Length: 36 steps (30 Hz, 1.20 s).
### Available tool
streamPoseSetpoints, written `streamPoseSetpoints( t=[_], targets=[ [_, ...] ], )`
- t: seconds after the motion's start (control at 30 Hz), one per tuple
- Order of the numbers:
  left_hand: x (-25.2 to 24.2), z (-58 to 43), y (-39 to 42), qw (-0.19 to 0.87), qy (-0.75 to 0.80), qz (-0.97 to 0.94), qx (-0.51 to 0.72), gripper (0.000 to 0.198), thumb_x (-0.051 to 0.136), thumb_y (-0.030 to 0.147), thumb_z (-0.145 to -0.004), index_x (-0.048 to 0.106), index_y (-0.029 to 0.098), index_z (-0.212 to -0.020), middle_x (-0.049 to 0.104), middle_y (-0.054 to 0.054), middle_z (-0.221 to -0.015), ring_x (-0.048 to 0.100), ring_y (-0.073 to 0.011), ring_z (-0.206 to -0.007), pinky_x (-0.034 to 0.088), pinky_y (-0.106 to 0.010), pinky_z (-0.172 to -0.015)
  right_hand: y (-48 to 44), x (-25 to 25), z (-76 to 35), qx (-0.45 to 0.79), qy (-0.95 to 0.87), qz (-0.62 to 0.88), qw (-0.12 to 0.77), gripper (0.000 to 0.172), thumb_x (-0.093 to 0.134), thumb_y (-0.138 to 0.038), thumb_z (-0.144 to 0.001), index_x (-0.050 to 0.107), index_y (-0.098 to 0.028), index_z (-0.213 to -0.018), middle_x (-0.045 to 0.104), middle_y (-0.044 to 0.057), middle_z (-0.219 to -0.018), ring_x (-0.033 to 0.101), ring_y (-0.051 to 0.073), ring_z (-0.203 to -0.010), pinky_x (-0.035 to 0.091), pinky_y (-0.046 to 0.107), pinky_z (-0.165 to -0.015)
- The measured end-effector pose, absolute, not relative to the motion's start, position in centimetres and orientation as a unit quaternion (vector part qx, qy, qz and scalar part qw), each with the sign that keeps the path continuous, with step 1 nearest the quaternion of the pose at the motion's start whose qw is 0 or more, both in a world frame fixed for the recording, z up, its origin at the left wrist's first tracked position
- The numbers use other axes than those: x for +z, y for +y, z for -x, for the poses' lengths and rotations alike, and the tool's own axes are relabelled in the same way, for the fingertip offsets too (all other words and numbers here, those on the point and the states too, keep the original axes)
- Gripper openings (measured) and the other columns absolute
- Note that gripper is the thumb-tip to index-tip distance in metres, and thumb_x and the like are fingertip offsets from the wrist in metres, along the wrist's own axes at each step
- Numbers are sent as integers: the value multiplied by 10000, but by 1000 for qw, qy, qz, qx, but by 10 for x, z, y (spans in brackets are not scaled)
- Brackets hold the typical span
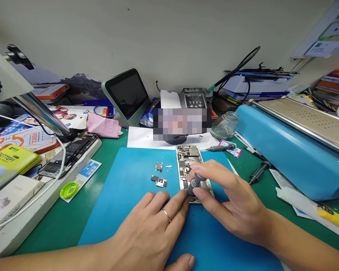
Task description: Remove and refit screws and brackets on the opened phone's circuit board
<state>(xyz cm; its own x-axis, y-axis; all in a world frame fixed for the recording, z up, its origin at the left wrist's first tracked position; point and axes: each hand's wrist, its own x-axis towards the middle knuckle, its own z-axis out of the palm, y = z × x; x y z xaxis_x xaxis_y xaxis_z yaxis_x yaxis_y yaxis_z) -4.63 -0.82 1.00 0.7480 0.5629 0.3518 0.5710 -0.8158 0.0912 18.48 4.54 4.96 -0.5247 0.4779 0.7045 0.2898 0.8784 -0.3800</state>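
An opened smartphone [190, 160] lies on the blue mat [115, 177], its circuit board and inner parts exposed. Between the thumb and fingers of my right hand [234, 199] is a grey screwdriver [197, 181], held steeply over the phone's lower end; its tip is hidden. My left hand [158, 222], with a ring on one finger, is spread on the mat, fingertips touching the phone's lower left edge. Left of the phone sit a small metal-and-black bracket [159, 181], another small part [158, 166] and a tiny silver piece [168, 166].
Behind the phone lie another screwdriver [220, 148] and a glass jar [225, 126]. A dark screwdriver [260, 172] rests near the blue machine [288, 150] on the right. At left stand a metal post [45, 113], a green cap [69, 189] and boxes. A screen device [127, 96] stands behind.
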Motion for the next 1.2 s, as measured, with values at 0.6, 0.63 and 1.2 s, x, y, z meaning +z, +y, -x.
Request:
streamPoseSetpoints(
  t=[0.6, 0.63, 1.2],
  targets=[
    [20, 46, -10, -34, -313, 937, -154, 691, 521, 564, -1037, 528, 57, -1506, 581, -140, -1555, 594, -300, -1073, 509, -465, -850, 45, 51, -187, 125, -875, 203, 422, 511, 606, 14, -943, 517, -167, -1413, 733, 97, -1190, 691, 167, -964, 612, 348, -880],
    [21, 46, -10, -35, -314, 936, -156, 691, 522, 564, -1035, 531, 57, -1504, 582, -141, -1554, 595, -302, -1073, 509, -467, -847, 45, 51, -187, 125, -876, 204, 418, 509, 607, 15, -944, 514, -165, -1411, 730, 99, -1197, 687, 166, -972, 609, 345, -884],
    [27, 47, -8, -28, -309, 937, -160, 668, 573, 556, -1019, 568, 60, -1466, 615, -132, -1518, 590, -288, -1037, 496, -443, -834, 47, 50, -189, 118, -876, 207, 419, 533, 648, -4, -934, 507, -199, -1409, 730, 87, -1222, 715, 166, -1005, 615, 341, -941]
  ],
)
